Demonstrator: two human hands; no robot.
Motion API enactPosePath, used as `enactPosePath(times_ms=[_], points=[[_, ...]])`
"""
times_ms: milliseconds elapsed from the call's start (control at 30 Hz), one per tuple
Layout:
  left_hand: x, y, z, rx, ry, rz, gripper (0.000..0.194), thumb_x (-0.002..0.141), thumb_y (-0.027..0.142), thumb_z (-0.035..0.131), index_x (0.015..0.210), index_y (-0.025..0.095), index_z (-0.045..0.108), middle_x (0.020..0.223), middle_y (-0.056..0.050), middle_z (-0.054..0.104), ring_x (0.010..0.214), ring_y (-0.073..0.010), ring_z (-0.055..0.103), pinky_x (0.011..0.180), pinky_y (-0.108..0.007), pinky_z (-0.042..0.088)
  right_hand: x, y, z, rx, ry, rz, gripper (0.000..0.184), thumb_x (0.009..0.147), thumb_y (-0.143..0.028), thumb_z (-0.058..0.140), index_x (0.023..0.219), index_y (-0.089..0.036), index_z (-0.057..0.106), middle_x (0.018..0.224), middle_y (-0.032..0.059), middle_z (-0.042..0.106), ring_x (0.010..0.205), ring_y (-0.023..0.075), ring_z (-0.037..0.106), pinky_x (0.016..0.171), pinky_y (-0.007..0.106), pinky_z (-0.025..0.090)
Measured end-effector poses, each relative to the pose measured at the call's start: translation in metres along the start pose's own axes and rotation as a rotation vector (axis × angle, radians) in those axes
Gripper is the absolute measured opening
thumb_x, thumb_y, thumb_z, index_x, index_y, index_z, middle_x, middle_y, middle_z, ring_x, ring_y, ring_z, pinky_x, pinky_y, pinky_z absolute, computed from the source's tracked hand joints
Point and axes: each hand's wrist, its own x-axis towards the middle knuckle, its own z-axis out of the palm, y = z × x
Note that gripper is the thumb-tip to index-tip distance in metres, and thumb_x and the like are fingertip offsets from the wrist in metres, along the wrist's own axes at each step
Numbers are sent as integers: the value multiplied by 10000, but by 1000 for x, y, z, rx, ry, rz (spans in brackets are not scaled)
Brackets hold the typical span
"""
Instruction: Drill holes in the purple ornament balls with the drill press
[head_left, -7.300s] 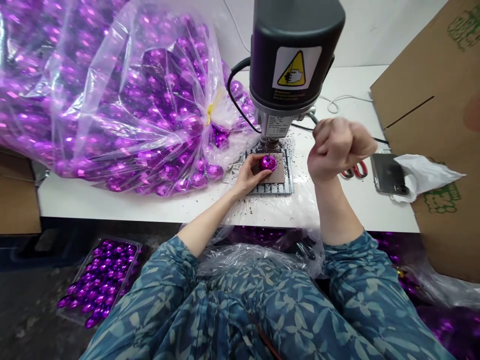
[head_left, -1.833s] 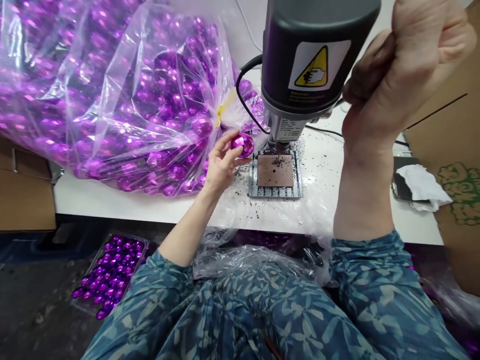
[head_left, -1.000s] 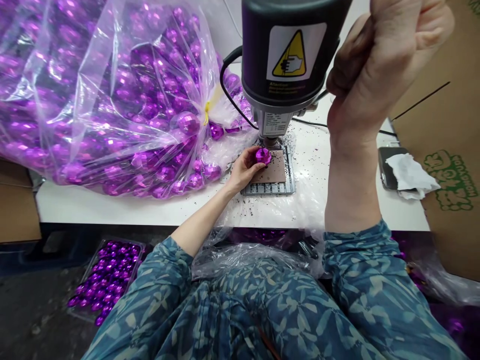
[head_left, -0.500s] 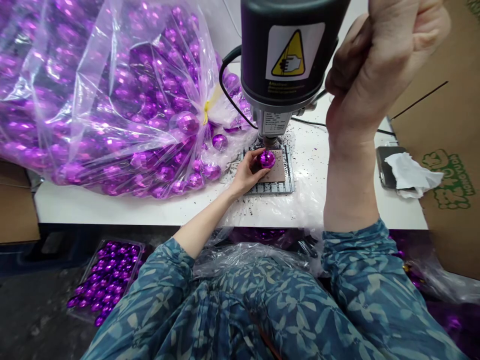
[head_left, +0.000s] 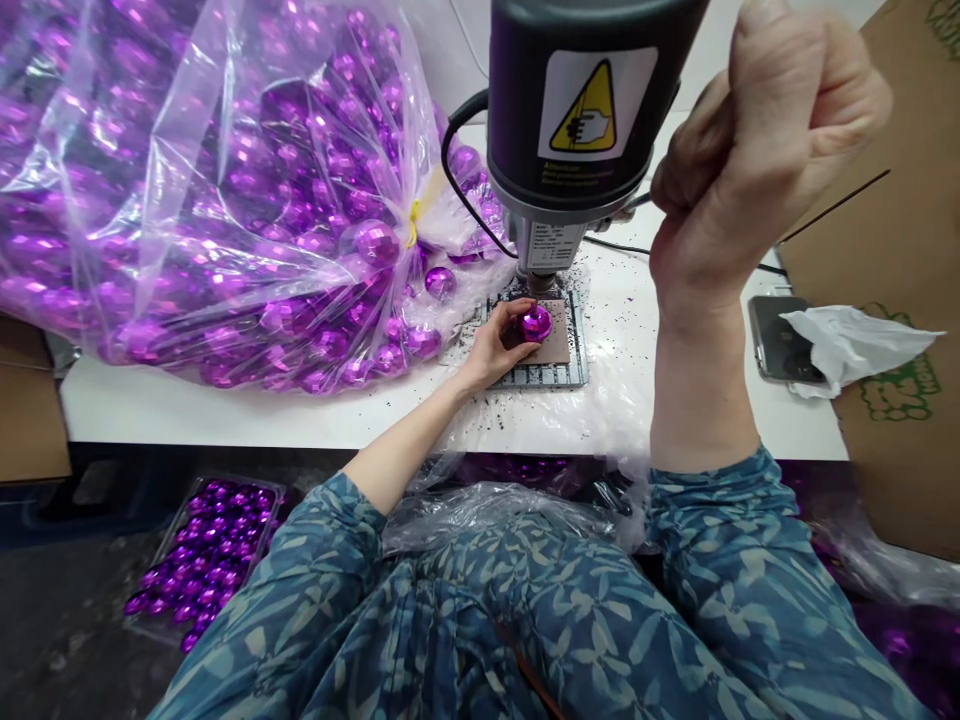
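My left hand [head_left: 496, 345] pinches a shiny purple faceted ball [head_left: 537, 323] and holds it on the brown plate [head_left: 556, 345] of a small bench drill, right under the spindle. The drill's dark grey head [head_left: 585, 100] carries a yellow warning label. My right hand [head_left: 750, 170] is raised beside the head, clenched in a fist round the drill's feed lever, whose thin metal rod [head_left: 639, 200] shows by the fingers. Dark shavings lie scattered around the drill's slotted base [head_left: 540, 376].
A big clear plastic bag [head_left: 225, 190] stuffed with purple balls covers the table's left. A phone [head_left: 780, 340] and crumpled white tissue [head_left: 847, 345] lie at right beside a cardboard box [head_left: 892, 260]. A tray of purple balls [head_left: 202, 560] sits on the floor; plastic sheeting [head_left: 495, 510] lies on my lap.
My left hand brought a purple ball from beside the bag onto the plate under the spindle and holds it there. My right fist on the lever has come down slightly.
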Motion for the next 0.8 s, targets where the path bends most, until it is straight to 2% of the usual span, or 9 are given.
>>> enactPosePath(times_ms=[100, 200, 333, 400, 533, 667, 800], points=[[-1, 2, 3, 1, 3, -36, 624, 913, 529, 814, 1413, 254, 559, 1482, -147, 648, 1403, -310, 647, 1222, -529, 524, 1, -1, 1, 34, 8, 13, 655, 610, -747, 662, 564, -236, 254, 393, -98, 292, 320, 31, 269, 397, 302, 51], [0, 4, 4, -21, 13, -82, 593, 931, 577, 784, 1383, 257, 573, 1423, -132, 681, 1343, -285, 678, 1181, -498, 551, -1, -4, 1, 56, 8, 37, 582, 614, -653, 707, 565, -238, 303, 391, -106, 304, 328, 33, 255, 403, 287, 64], [1, 8, 4, -34, 23, -112, 586, 929, 593, 784, 1355, 254, 565, 1364, -128, 709, 1274, -274, 710, 1121, -485, 587, -2, -6, 0, 37, -10, 33, 507, 795, -461, 722, 574, -229, 328, 402, -114, 278, 331, 24, 248, 396, 269, 80], [1, 10, 5, -44, 8, -122, 599, 924, 587, 795, 1353, 251, 546, 1360, -132, 717, 1264, -273, 718, 1108, -483, 597, -4, -5, -2, 7, -23, 10, 523, 817, -485, 706, 585, -222, 318, 417, -109, 278, 342, 19, 270, 402, 259, 97], [1, 11, 5, -58, 21, -135, 599, 915, 594, 802, 1335, 248, 550, 1345, -134, 729, 1249, -277, 730, 1097, -493, 607, -15, -6, -7, -10, -6, -62, 582, 774, -606, 701, 591, -203, 323, 443, -87, 297, 368, 24, 298, 443, 267, 122], [1, 10, 5, -33, 28, -116, 599, 918, 610, 792, 1331, 247, 553, 1375, -139, 717, 1294, -281, 715, 1139, -495, 579, -32, -12, -11, -54, 23, -65, 637, 796, -685, 681, 587, -191, 337, 459, -76, 285, 401, 13, 283, 481, 267, 171], [1, 11, 5, -13, 26, -108, 592, 925, 610, 784, 1328, 246, 551, 1377, -143, 717, 1303, -290, 713, 1145, -503, 573, -45, -12, -17, -67, 36, -89, 643, 881, -593, 699, 586, -183, 302, 482, -66, 205, 416, 2, 287, 489, 239, 207]])
